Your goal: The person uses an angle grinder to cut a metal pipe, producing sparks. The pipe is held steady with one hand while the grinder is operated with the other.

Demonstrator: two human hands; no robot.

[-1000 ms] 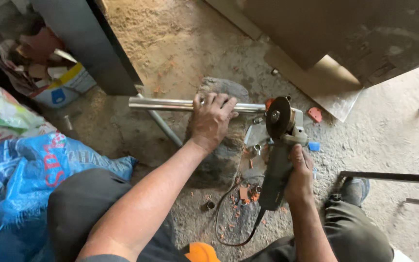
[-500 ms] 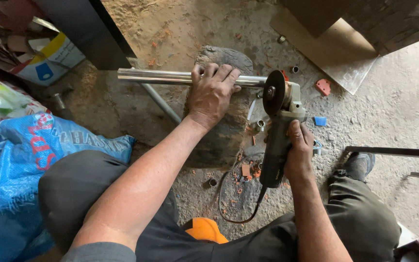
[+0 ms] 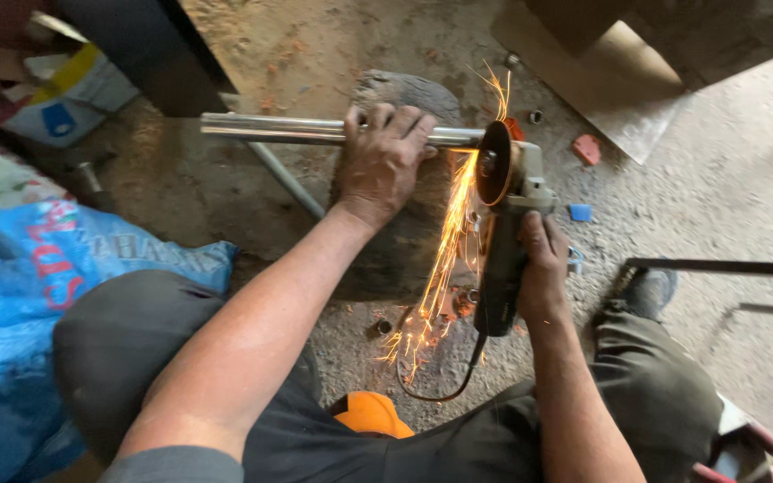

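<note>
In the head view, a shiny metal pipe is laid across a flat grey stone on the dirty floor. The pipe is pressed down by the left hand, which is laid flat on top with its fingers curled over the pipe and wrapped around it. The pipe is seen sticking out to the left of this hand, and only a short bit is seen on the other side.

A grinder is held by the right hand, which is closed tight around the dark handle. The round cutting disc is set against the pipe, just beside the left hand. Bright orange sparks are thrown down from the disc toward the person's legs. A black cord is seen hanging in a loop from the back of the grinder.

A thinner grey rod is laid on the floor under the pipe, slanted. A blue sack is found at the left, beside the person's knee. A small red piece and a small blue piece are seen on the floor to the right of the grinder. A dark metal bar is laid near the person's shoe. Something orange is seen between the legs, but it cannot be told what it is.
</note>
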